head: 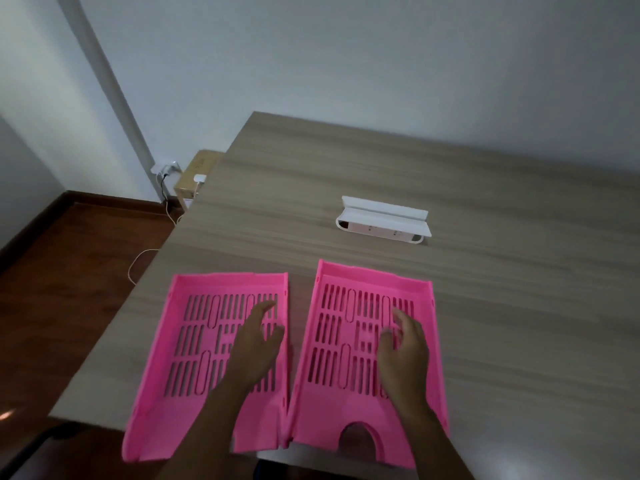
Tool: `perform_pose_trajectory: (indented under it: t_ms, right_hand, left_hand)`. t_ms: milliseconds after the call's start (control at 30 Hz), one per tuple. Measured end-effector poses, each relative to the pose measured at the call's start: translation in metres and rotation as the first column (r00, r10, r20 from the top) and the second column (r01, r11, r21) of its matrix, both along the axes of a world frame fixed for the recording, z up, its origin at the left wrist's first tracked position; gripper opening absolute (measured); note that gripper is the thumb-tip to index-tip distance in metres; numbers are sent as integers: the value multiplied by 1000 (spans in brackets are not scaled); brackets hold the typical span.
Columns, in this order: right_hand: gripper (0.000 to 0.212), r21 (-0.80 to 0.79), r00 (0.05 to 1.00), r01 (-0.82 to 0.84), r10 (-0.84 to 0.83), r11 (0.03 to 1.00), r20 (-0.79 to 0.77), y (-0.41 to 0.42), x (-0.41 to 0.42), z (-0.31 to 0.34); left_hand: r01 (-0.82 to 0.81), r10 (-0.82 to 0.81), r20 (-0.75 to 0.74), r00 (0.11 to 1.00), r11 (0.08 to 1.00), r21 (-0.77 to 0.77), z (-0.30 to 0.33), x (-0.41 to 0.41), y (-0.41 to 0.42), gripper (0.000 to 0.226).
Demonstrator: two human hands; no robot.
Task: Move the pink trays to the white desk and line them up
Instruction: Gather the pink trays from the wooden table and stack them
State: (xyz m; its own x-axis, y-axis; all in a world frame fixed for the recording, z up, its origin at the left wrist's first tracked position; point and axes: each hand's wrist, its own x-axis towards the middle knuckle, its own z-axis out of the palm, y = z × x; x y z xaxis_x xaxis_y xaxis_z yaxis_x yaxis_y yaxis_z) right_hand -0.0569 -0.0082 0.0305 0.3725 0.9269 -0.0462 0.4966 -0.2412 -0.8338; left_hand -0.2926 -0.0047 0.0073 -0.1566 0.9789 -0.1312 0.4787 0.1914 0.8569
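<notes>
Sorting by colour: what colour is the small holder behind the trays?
White, seen in the head view: the small holder behind the pink trays.

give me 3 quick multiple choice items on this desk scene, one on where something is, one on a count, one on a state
1. Where is the white stand?
A. beyond the right tray
B. inside the left tray
C. on the floor

2. How many pink trays lie on the desk?
A. one
B. two
C. four

3. How are the hands?
A. gripping the stand
B. open, over the trays
C. off the desk

Key: 1 A, it sits past the right tray. 2 B, left tray and right tray, side by side. 3 B, left hand and right hand have spread fingers, one over each tray.
</notes>
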Motion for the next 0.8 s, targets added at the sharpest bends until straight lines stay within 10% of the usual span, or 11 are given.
perform_pose_trajectory:
  t_ms: [367, 800]
  right_hand:
    - [63, -171, 878, -478, 475, 862, -60, -10, -157, -15]
    - [85, -481, 927, -352, 371, 803, -59, -9, -191, -50]
  left_hand:
    - [-343, 346, 16, 938, 936, -74, -14, -138, -35, 42]
    - [-156, 210, 131, 969, 929, -337, -50, -190, -65, 38]
